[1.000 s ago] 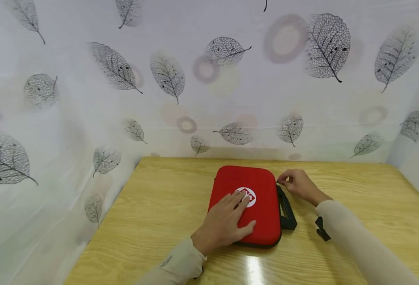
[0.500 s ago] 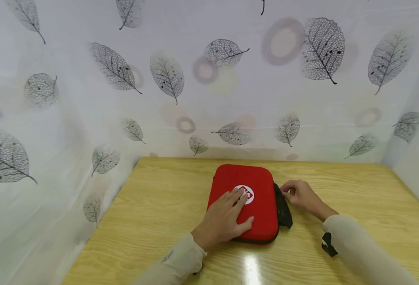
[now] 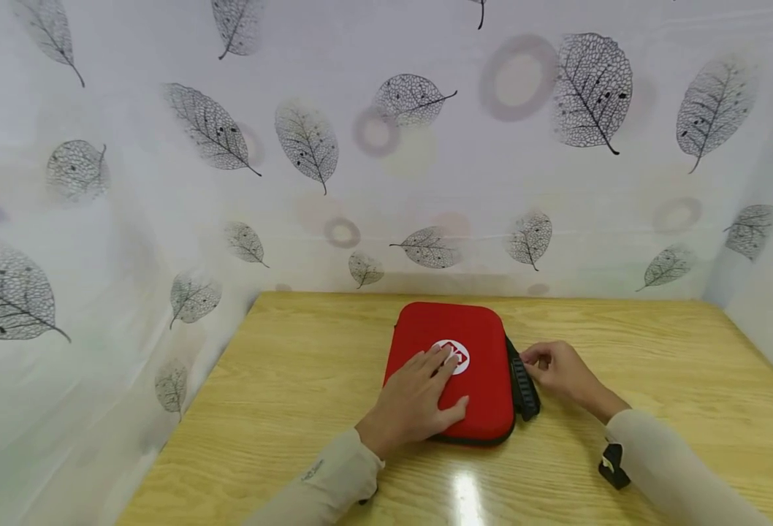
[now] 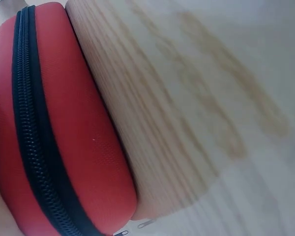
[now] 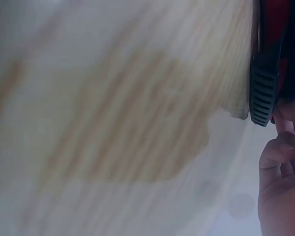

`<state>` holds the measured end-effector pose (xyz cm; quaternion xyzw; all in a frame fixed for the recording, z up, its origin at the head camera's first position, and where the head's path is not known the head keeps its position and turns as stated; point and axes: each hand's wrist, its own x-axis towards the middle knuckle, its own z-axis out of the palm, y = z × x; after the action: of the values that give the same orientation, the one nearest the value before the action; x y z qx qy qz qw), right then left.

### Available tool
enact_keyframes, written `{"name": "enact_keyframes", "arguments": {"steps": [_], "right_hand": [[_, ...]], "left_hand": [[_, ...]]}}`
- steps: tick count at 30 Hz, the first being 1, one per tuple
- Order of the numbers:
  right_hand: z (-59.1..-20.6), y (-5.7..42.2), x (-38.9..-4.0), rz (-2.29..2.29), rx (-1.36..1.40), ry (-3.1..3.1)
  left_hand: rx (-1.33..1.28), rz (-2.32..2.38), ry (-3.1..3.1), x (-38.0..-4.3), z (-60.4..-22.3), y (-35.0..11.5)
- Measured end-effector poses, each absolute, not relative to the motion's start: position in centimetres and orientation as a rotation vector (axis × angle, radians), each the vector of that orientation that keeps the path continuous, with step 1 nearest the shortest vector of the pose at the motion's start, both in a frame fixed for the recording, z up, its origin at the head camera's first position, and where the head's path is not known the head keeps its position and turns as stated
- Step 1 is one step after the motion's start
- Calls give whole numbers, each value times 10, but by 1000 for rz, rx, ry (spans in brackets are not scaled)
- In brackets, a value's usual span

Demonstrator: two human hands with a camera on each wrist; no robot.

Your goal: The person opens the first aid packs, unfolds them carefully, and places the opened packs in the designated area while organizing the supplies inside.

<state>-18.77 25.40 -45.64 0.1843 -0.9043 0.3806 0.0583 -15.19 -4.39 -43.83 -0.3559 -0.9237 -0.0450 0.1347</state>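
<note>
In the head view a red zippered hard case (image 3: 448,321) with a white round logo lies on the table. My left hand (image 3: 416,400) rests on its lid, fingers straight and spread. At the case's right side, my right hand (image 3: 567,374) pinches what appears to be a zipper pull, mostly hidden by thumb and fingers. The black ribbed carry handle (image 3: 526,391) stands beside these fingers. Seen from the left wrist, the black zipper (image 4: 32,142) is closed along that side, with a metal zipper pull (image 4: 121,233) at the bottom. The right wrist view shows the handle (image 5: 263,91) close to the fingertips.
A glossy wood-grain table (image 3: 314,351) lies under the case. Pale leaf-print sheeting (image 3: 360,183) encloses it at the back and both sides. A dark wrist strap (image 3: 613,467) shows below the right sleeve.
My right hand has slid along the case's right edge toward me, from its far corner to beside the handle. The handle now shows its ribbed face. The left hand stays on the lid.
</note>
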Motion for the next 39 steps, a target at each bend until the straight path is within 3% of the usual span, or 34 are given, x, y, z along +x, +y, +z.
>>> {"name": "enact_keyframes", "arguments": {"steps": [39], "right_hand": [[-444,250,-130,1204,793,-2689]], "left_hand": [[-993,-128,-2717,-169,-438,-34]]}}
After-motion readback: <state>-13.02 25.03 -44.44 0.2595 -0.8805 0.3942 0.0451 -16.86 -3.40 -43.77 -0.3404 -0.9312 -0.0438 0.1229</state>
